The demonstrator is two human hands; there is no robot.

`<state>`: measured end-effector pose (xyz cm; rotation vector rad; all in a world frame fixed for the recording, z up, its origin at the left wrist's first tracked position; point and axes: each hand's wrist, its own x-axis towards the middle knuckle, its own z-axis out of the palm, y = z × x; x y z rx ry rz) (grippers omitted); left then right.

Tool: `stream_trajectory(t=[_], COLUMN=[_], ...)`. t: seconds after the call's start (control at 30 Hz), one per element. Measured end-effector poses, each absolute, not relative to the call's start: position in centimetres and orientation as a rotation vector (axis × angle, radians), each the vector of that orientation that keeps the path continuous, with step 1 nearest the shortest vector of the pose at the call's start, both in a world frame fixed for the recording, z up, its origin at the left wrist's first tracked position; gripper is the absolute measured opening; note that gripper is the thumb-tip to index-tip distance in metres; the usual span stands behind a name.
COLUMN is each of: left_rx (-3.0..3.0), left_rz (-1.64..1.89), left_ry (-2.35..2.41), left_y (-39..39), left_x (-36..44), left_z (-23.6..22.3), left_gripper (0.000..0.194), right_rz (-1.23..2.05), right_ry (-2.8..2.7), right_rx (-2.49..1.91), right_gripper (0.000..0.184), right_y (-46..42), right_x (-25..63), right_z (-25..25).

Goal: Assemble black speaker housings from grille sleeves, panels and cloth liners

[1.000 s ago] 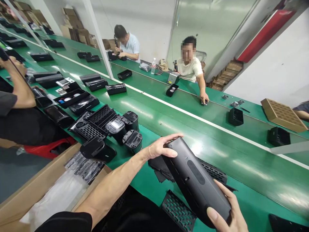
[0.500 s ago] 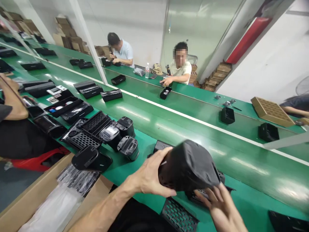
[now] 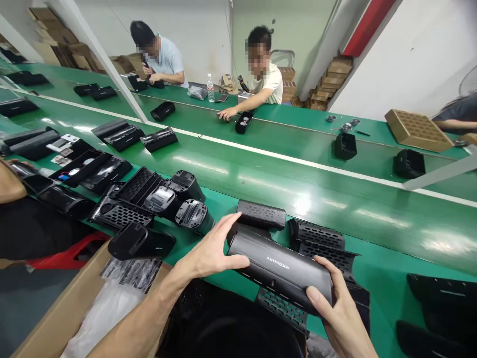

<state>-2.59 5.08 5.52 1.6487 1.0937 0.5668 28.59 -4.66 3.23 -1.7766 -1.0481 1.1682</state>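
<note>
A black speaker housing (image 3: 276,268) marked MERKURY lies lengthwise between my hands, its lettering upside down to me. My left hand (image 3: 214,248) grips its left end, thumb on the near face and fingers over the top. Around the right end wraps my right hand (image 3: 335,303), with the thumb in front and fingers behind. Beneath and in front lies a perforated black grille panel (image 3: 281,306). Just beyond the housing is a black slotted piece (image 3: 261,214), and to its right are more perforated panels (image 3: 322,236).
Several black housings (image 3: 192,214) stand left of my hands on the green bench. An open cardboard box (image 3: 70,303) with plastic wrapping is at lower left. Two people (image 3: 268,74) work across the belt (image 3: 238,159); another person's arm (image 3: 11,184) is at far left. Dark parts (image 3: 439,308) lie at right.
The housing has turned from end-on to lengthwise and come lower, showing its lettered side. My right hand has closed around its right end. The person across has reached further left.
</note>
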Motion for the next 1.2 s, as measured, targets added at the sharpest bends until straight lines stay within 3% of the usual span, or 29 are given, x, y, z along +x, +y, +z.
stream_trajectory(t=[0.13,0.43,0.63,0.7,0.87,1.07,1.2], left_rx=[1.174,1.072,1.1,0.998,0.878,1.055,1.042], left_rz=[0.651,0.798,0.552,0.439,0.431,0.51,0.437], left_ry=[0.947,0.973,1.285,1.268,1.097,1.343,1.204], left_y=[4.2,3.1,3.3,3.4,3.2,2.7,3.3], left_x=[-2.8,-0.7,-0.8,-1.2,-2.2,-1.1,-0.9], left_z=[2.7,1.8,1.5,1.4,0.2,-1.8,-0.9], left_gripper=[0.1,0.088,0.065,0.067,0.072,0.056,0.052], right_rz=[1.245,1.228,1.538,1.601,1.572,1.604,1.529], right_ry=[-0.988,-1.017,-0.714,-0.594,-0.395,-0.337,-0.493], right_rx=[-1.787,-1.772,-1.735,-1.677,-1.64,-1.703,-1.745], right_gripper=[0.09,0.079,0.079,0.083,0.079,0.078,0.086], right_y=[-5.8,-6.4,-6.5,-6.7,-7.5,-8.3,-8.4], right_x=[28.6,28.2,27.8,27.5,26.9,27.3,28.0], right_z=[2.9,4.0,3.6,3.5,2.1,0.6,1.2])
